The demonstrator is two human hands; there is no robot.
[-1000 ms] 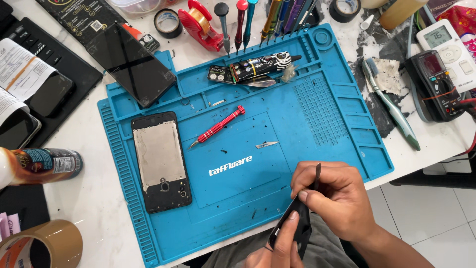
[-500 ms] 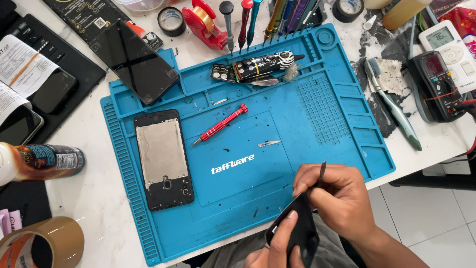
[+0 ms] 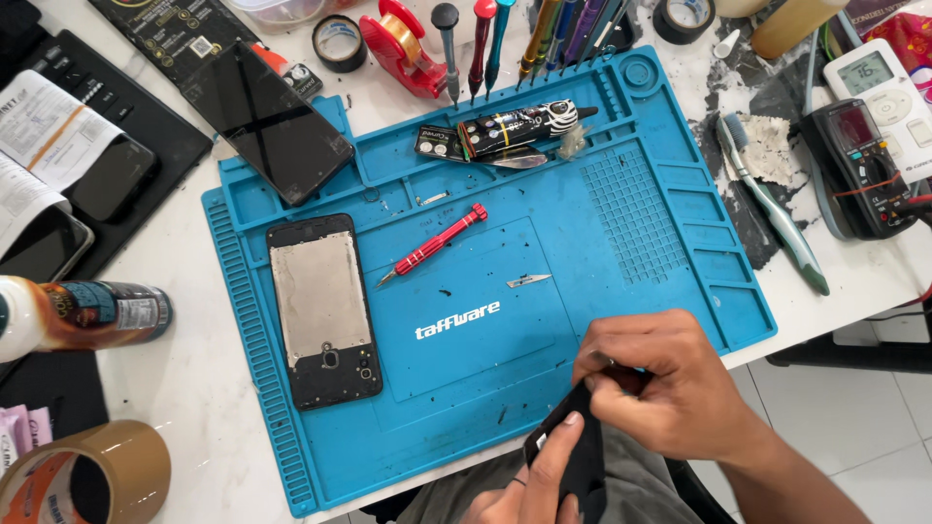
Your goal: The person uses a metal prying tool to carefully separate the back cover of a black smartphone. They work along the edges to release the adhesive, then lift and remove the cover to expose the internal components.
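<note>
A small black flat phone part [image 3: 573, 456] is being gripped at the near counter edge by both hands: left hand [image 3: 529, 485] closing under it, right hand [image 3: 660, 388] pinching over it. Behind, a blue ribbed silicone work mat [image 3: 621, 291] on a white counter [image 3: 184, 388] is carrying an opened black phone frame [image 3: 323, 309] and a red slim screwdriver [image 3: 434, 245].

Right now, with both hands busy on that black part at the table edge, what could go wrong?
1. The black part is held past the edge of the blue mat, over the lap; if the left hand or right hand slips, it may fall.
2. The small metal blade lies loose near the right hand and could cut it.
</note>
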